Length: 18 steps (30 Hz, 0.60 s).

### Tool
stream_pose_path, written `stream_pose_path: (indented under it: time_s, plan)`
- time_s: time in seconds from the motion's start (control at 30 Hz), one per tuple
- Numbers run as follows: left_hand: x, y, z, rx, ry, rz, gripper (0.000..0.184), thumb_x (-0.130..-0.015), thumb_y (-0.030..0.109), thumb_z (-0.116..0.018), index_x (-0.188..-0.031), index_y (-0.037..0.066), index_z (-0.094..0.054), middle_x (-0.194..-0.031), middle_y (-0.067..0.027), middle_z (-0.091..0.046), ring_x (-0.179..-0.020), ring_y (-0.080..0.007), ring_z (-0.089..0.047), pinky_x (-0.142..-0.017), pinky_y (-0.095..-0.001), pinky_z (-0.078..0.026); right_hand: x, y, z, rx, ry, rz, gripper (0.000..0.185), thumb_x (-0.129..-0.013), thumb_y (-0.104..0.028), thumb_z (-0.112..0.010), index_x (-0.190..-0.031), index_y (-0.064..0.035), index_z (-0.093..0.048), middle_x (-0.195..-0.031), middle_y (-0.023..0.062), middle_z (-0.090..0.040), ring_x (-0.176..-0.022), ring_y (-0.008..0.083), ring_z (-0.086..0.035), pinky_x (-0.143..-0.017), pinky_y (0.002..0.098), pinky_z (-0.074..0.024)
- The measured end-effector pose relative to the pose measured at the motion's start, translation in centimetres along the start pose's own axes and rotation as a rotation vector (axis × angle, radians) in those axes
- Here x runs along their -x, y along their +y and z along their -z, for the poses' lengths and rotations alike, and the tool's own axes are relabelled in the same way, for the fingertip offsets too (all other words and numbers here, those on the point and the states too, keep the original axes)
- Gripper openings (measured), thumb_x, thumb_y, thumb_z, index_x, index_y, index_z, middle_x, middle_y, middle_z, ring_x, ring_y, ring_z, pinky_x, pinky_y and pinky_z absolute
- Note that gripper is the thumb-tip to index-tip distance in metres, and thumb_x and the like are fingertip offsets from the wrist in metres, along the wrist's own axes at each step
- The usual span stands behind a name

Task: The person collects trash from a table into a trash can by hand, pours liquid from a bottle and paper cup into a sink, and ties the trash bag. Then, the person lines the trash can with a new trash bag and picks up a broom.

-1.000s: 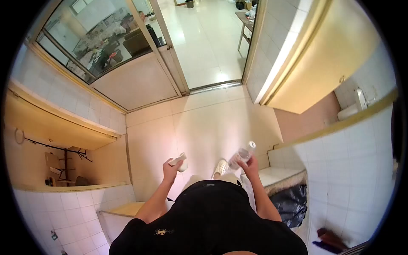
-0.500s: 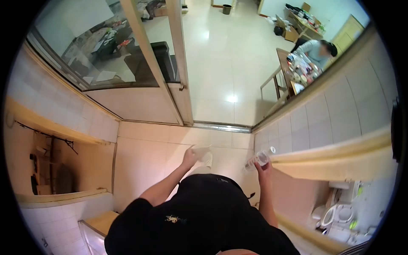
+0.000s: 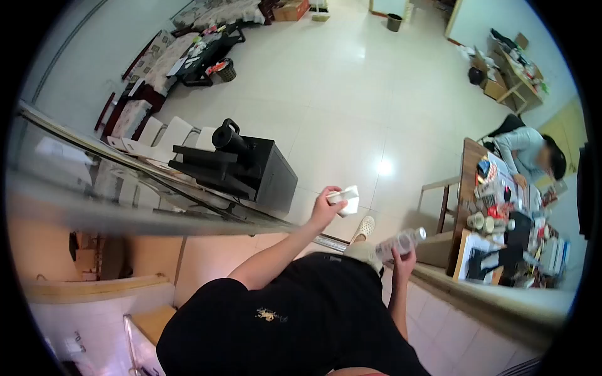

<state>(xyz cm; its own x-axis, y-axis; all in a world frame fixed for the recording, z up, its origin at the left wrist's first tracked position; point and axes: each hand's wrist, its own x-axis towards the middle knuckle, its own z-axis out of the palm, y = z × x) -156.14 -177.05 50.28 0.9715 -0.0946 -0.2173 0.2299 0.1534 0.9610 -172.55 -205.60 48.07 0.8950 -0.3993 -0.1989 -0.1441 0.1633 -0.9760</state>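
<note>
My left hand is closed around a folded white cloth, which could also be paper tissue. It is held out in front of my body, above the doorway floor. My right hand grips a clear plastic bottle with a white cap. The bottle lies tilted, nearly level, its cap toward the right. Part of its label side is hidden by my fingers.
A sliding door track crosses under me. Ahead left stands a black cabinet with a dark jug on it. At right, a person sits at a cluttered wooden table. A bin stands far back.
I have moved forward into the doorway, and the larger room shows more fully. My left hand has risen and reached forward with the white cloth. The bottle stays in my right hand.
</note>
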Motion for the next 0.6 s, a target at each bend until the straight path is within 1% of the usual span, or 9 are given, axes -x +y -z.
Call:
stream_pose_path:
  time_s: [0.03, 0.1, 0.13, 0.23, 0.33, 0.43, 0.5, 0.57, 0.6]
  plan:
    - [-2.2, 0.4, -0.3, 0.003, 0.067, -0.006, 0.043, -0.087, 0.007, -0.079, -0.124, 0.003, -0.057, -0.101, -0.0081, -0.067, -0.086, -0.0149, -0.068, -0.076, -0.0284, -0.056, -5.1, -1.2, -0.5, 0.066, -0.058, -0.046, 0.051, -0.085, -0.004, -0.079, -0.130, 0.0022, -0.058, -0.121, 0.0114, -0.067, -0.113, 0.0220, -0.064, -0.101, 0.0375, -0.0496]
    - [-7.2, 2.3, -0.4, -0.084, 0.188, -0.063, 0.045, -0.087, 0.008, -0.080, -0.124, 0.002, -0.056, -0.101, -0.0083, -0.067, -0.088, -0.0151, -0.067, -0.077, -0.0293, -0.056, -15.0, -3.9, -3.1, 0.013, -0.206, 0.023, 0.053, -0.084, -0.005, -0.080, -0.131, 0.0026, -0.057, -0.122, 0.0114, -0.066, -0.114, 0.0217, -0.064, -0.101, 0.0374, -0.0492]
    - [-9.3, 3.5, 0.3, -0.126, 0.256, -0.082, 0.046, -0.086, 0.008, -0.080, -0.124, 0.002, -0.056, -0.101, -0.0083, -0.068, -0.089, -0.0151, -0.067, -0.077, -0.0297, -0.056, -19.5, -6.8, -4.9, 0.083, -0.294, 0.028, 0.053, -0.084, -0.005, -0.080, -0.131, 0.0032, -0.056, -0.124, 0.0111, -0.065, -0.115, 0.0216, -0.063, -0.102, 0.0370, -0.0483]
    - [-14.4, 6.4, 3.5, -0.222, 0.419, -0.019, 0.047, -0.085, 0.010, -0.082, -0.124, 0.003, -0.056, -0.104, -0.0081, -0.068, -0.094, -0.0146, -0.066, -0.081, -0.0304, -0.055, -30.7, -14.3, -12.5, 0.076, -0.495, 0.121, 0.052, -0.084, -0.005, -0.080, -0.130, 0.0034, -0.056, -0.123, 0.0106, -0.065, -0.115, 0.0209, -0.063, -0.103, 0.0362, -0.0475]
    - [-20.3, 8.0, 7.5, -0.216, 0.544, -0.004, 0.047, -0.085, 0.008, -0.080, -0.125, 0.003, -0.056, -0.107, -0.0078, -0.068, -0.097, -0.0137, -0.065, -0.084, -0.0298, -0.054, -41.4, -18.5, -20.8, 0.089, -0.620, 0.168, 0.050, -0.085, -0.003, -0.079, -0.130, 0.0035, -0.056, -0.123, 0.0103, -0.065, -0.115, 0.0202, -0.062, -0.104, 0.0359, -0.0468]
    - [-27.7, 6.5, 11.4, -0.138, 0.673, 0.019, 0.045, -0.084, 0.004, -0.078, -0.124, 0.003, -0.057, -0.108, -0.0071, -0.068, -0.098, -0.0131, -0.064, -0.085, -0.0292, -0.053, -50.4, -19.8, -28.7, 0.111, -0.668, 0.209, 0.049, -0.086, -0.003, -0.078, -0.129, 0.0037, -0.057, -0.122, 0.0103, -0.065, -0.114, 0.0200, -0.063, -0.103, 0.0362, -0.0470]
    - [-33.4, 4.8, 14.8, -0.086, 0.712, -0.021, 0.043, -0.083, 0.003, -0.077, -0.122, 0.002, -0.058, -0.108, -0.0070, -0.068, -0.097, -0.0137, -0.064, -0.085, -0.0302, -0.052, -55.8, -18.3, -33.2, 0.167, -0.686, 0.193, 0.049, -0.086, -0.003, -0.078, -0.130, 0.0039, -0.057, -0.121, 0.0104, -0.066, -0.114, 0.0200, -0.063, -0.103, 0.0363, -0.0474]
    - [-39.2, 5.9, 18.0, -0.019, 0.714, -0.020, 0.043, -0.082, 0.004, -0.078, -0.121, 0.001, -0.059, -0.108, -0.0070, -0.068, -0.098, -0.0142, -0.063, -0.086, -0.0309, -0.052, -59.6, -17.8, -38.3, 0.183, -0.685, 0.210, 0.050, -0.086, -0.003, -0.078, -0.130, 0.0039, -0.056, -0.120, 0.0104, -0.066, -0.114, 0.0201, -0.063, -0.103, 0.0361, -0.0474]
    - [-41.7, 7.6, 19.3, -0.057, 0.717, 0.022, 0.041, -0.082, 0.006, -0.078, -0.118, 0.000, -0.059, -0.107, -0.0068, -0.067, -0.100, -0.0146, -0.063, -0.088, -0.0313, -0.051, -60.8, -18.0, -40.5, 0.210, -0.675, 0.170, 0.051, -0.086, -0.003, -0.078, -0.131, 0.0037, -0.056, -0.122, 0.0105, -0.066, -0.114, 0.0202, -0.062, -0.103, 0.0363, -0.0468]
